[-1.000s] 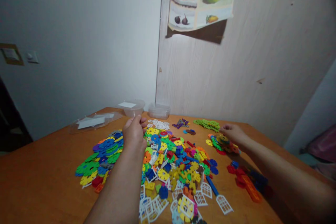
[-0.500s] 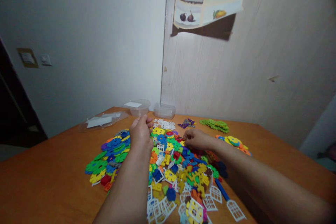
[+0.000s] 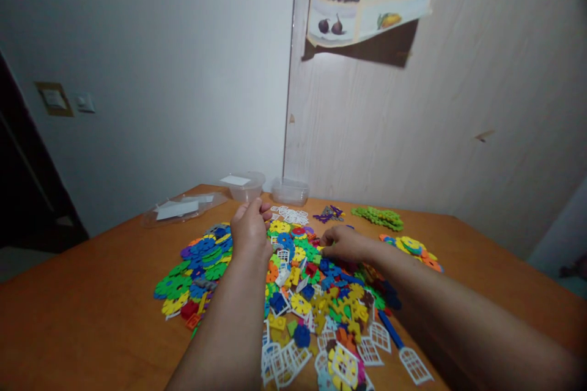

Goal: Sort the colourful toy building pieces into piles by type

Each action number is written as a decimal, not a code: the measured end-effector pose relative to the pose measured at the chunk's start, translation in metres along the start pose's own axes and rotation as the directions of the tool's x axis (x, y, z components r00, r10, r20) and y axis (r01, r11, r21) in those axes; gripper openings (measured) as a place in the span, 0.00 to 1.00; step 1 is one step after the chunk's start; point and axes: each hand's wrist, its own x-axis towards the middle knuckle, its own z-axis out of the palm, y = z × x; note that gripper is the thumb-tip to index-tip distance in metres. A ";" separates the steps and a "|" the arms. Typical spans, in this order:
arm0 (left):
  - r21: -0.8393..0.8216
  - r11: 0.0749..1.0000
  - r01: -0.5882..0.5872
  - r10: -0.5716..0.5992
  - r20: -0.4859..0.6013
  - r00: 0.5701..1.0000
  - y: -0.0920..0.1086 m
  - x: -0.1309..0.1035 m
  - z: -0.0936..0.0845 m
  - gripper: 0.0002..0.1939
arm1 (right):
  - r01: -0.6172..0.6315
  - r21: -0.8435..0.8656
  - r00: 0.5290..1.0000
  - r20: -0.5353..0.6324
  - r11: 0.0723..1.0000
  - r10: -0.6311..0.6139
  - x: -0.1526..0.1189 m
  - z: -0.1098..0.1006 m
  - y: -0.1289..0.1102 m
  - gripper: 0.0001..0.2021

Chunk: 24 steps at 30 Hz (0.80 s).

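A wide pile of colourful plastic pieces, with yellow flower discs [image 3: 301,303], green discs [image 3: 173,283] and white window frames [image 3: 284,363], covers the middle of the table. Over the pile's back left part is my left hand [image 3: 250,224], its fingers curled closed; what they hold, if anything, is hidden. My right hand [image 3: 342,243] reaches into the back right of the pile, fingers bent down and pressed together among red and green pieces. Its fingertips are too small and dark to show a held piece.
Small groups of white pieces [image 3: 290,215], purple and grey pieces [image 3: 329,214], green pieces [image 3: 378,217] and mixed discs [image 3: 413,246] lie behind the pile. Clear containers [image 3: 290,192] and a plastic lid [image 3: 178,209] are at the back edge of the table [image 3: 101,299].
The whole view has shifted slightly, so everything appears a little further right. Both hands keep nearly the same places over the pile, with only small finger movement at the right hand.
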 end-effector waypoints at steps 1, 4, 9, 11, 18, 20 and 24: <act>0.001 1.000 0.001 -0.001 -0.001 1.000 0.000 0.000 0.000 0.11 | 0.005 -0.017 1.000 -0.020 1.000 -0.005 0.001 0.000 0.000 0.05; -0.001 1.000 0.004 -0.004 -0.002 1.000 0.000 0.000 0.000 0.11 | 0.024 -0.068 0.993 -0.111 0.997 -0.032 0.002 -0.001 -0.002 0.09; 0.001 1.000 -0.005 0.005 -0.013 1.000 0.000 0.001 0.000 0.10 | -0.013 -0.092 0.944 -0.329 0.996 -0.018 -0.003 -0.013 0.007 0.10; 0.000 1.000 -0.002 0.002 -0.018 1.000 0.001 0.001 0.000 0.09 | -0.034 -0.069 0.917 -0.399 0.997 0.004 -0.009 -0.021 0.020 0.10; -0.007 1.000 -0.005 0.005 -0.006 1.000 0.002 0.002 0.001 0.08 | -0.225 0.102 0.764 -0.599 0.969 0.241 -0.055 -0.062 0.104 0.14; -0.007 1.000 0.001 -0.001 -0.009 1.000 0.001 0.002 0.001 0.07 | -0.278 0.136 0.709 -0.639 0.951 0.299 -0.073 -0.073 0.124 0.15; -0.001 1.000 0.000 0.000 -0.014 1.000 0.001 0.001 0.002 0.07 | -0.335 0.149 0.632 -0.696 0.930 0.340 -0.105 -0.083 0.145 0.15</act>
